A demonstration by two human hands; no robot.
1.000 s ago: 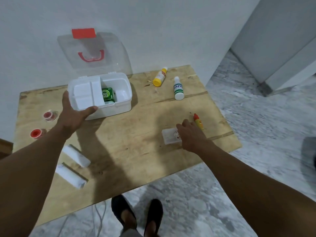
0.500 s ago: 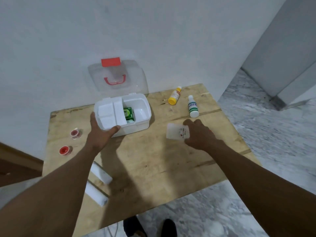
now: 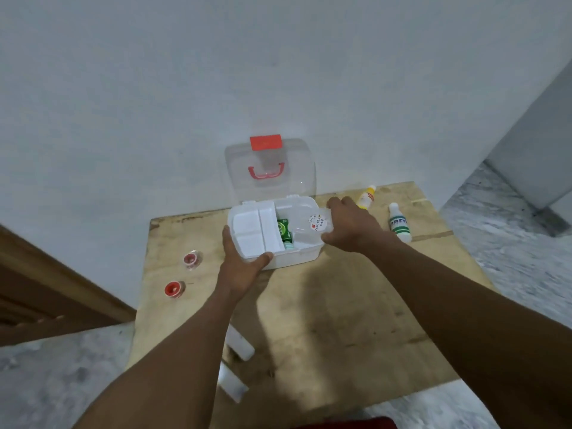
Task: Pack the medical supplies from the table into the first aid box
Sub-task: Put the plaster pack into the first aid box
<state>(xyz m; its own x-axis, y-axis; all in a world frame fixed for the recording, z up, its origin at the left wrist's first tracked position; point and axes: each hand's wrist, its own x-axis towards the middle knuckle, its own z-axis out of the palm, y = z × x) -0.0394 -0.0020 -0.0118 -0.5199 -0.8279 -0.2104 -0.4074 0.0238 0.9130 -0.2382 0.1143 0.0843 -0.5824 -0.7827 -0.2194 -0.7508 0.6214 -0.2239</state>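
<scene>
One wooden table stands against a pale wall, seen from above, with a person's two bare forearms reaching in from below. On it there is one white first aid box, its clear lid standing upright with a red latch and a red handle. There are two white wrapped rolls near the table's left front edge, the nearer roll and the farther roll, both partly hidden by the left forearm. There are two bottles lying to the right of the box, a white bottle with a green label and a yellow bottle. There are two small red tape rolls at the left, the front tape roll and the back tape roll. Inside the box, a white divided tray fills the left part; beside it stands one green packet with a pale teal item just in front. The left hand grips the box's near left corner, thumb along the front wall. The right hand pinches one small clear case with a round label, holding it tilted over the box's right compartment
</scene>
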